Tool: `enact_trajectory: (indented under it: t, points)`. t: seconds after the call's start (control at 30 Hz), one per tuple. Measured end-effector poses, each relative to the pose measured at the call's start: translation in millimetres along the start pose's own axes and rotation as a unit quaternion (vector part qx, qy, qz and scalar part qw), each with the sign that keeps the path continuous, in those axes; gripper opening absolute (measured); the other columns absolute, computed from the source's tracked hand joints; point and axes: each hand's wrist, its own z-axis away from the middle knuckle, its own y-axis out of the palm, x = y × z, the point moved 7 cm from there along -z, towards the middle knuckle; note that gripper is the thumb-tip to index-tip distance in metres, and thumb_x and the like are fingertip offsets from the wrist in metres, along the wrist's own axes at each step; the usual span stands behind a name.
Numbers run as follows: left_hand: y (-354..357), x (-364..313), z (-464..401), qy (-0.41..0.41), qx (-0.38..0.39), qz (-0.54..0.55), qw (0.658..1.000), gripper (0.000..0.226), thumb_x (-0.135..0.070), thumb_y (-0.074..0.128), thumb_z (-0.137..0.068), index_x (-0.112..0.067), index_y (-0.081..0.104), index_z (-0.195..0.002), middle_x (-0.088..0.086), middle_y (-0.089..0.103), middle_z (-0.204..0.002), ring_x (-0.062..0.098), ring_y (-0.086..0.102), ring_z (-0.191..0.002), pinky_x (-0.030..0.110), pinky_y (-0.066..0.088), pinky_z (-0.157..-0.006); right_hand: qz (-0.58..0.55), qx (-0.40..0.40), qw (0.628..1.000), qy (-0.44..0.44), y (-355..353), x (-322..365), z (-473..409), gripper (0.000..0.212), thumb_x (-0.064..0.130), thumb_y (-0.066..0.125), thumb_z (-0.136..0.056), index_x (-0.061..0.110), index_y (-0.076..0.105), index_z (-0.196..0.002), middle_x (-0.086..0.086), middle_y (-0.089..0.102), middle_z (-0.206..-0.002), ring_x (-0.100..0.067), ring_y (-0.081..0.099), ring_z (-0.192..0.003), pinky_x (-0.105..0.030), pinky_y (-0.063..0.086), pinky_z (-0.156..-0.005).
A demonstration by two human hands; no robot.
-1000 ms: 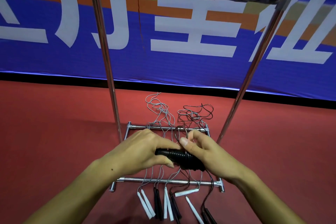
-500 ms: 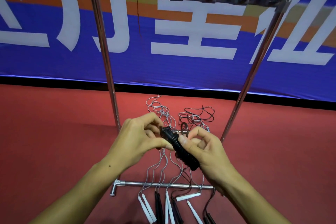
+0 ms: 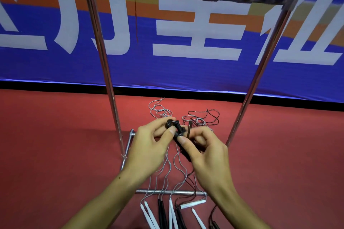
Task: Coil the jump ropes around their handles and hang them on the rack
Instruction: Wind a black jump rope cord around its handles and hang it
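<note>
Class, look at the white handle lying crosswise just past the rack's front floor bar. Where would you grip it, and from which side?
Pinch the white handle mid-length from above, fingers across its narrow width. It lies flat on the floor, thin and long, so only the top and long sides are open. Its cord leaves the left end, so likely avoid that end.

- Both hands are lifting the black coiled bundle [image 3: 177, 132] off the low position, up toward the rack's posts.
- Bundle is tilting from level to steep.
- Left hand [image 3: 149, 147] is shifting to its upper end; right hand [image 3: 206, 150] is holding lower.
</note>
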Motion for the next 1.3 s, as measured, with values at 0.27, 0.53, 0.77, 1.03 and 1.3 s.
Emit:
enact_trajectory:
  t: [0.27, 0.53, 0.77, 1.03, 1.3]
  points:
    - [10, 8, -5, -0.046, -0.046, 0.144, 0.987, 0.015, -0.002, 0.062, -0.103, -0.008, 0.068, -0.116, 0.005, 0.082, -0.1, 0.022, 0.079, -0.095, 0.034, 0.064, -0.079, -0.005, -0.02, 1.0, -0.001, -4, 3, -4, 0.019, 0.016, 0.071, -0.098, 0.025, 0.069, -0.115, 0.023, 0.078, -0.101, 0.0, 0.074, -0.096, -0.039, 0.06, -0.091]
    - [14, -2, -5, -0.012, -0.032, 0.169, 0.985, 0.029, 0.007, 0.06, -0.101, -0.012, 0.075, -0.116, 0.009, 0.081, -0.1, 0.013, 0.076, -0.086, 0.029, 0.062, -0.073, 0.169, -0.065, 0.978, -0.102, 2, 13, 5, 0.029, 0.037, 0.062, -0.103, 0.047, 0.069, -0.13, 0.027, 0.065, -0.133, 0.01, 0.057, -0.126, -0.032, 0.053, -0.101]
    - [14, 1, 0, 0.002, -0.059, 0.16, 0.985, 0.032, 0.006, 0.063, -0.1, -0.013, 0.075, -0.122, 0.003, 0.082, -0.106, 0.021, 0.078, -0.103, 0.044, 0.064, -0.091, 0.06, -0.069, 0.995, -0.04, 4, 10, -1, 0.023, 0.037, 0.066, -0.1, 0.042, 0.076, -0.12, 0.016, 0.067, -0.132, 0.001, 0.06, -0.125, -0.036, 0.053, -0.102]
    - [24, 6, 6, 0.001, -0.058, 0.152, 0.987, 0.033, 0.005, 0.066, -0.098, -0.018, 0.077, -0.119, -0.003, 0.082, -0.102, 0.016, 0.078, -0.101, 0.042, 0.065, -0.088, -0.21, -0.081, 0.967, 0.118, -4, -7, -5, 0.016, 0.004, 0.08, -0.087, 0.013, 0.084, -0.099, -0.001, 0.081, -0.098, -0.019, 0.078, -0.096, -0.032, 0.064, -0.084]
    - [23, 8, 7, 0.003, -0.073, 0.164, 0.984, 0.035, 0.003, 0.066, -0.098, -0.015, 0.075, -0.127, 0.0, 0.081, -0.107, 0.019, 0.078, -0.104, 0.047, 0.063, -0.092, -0.081, -0.07, 0.994, 0.025, -2, 7, -4, 0.015, 0.012, 0.075, -0.095, 0.022, 0.084, -0.101, 0.01, 0.079, -0.106, -0.012, 0.074, -0.106, -0.038, 0.06, -0.089]
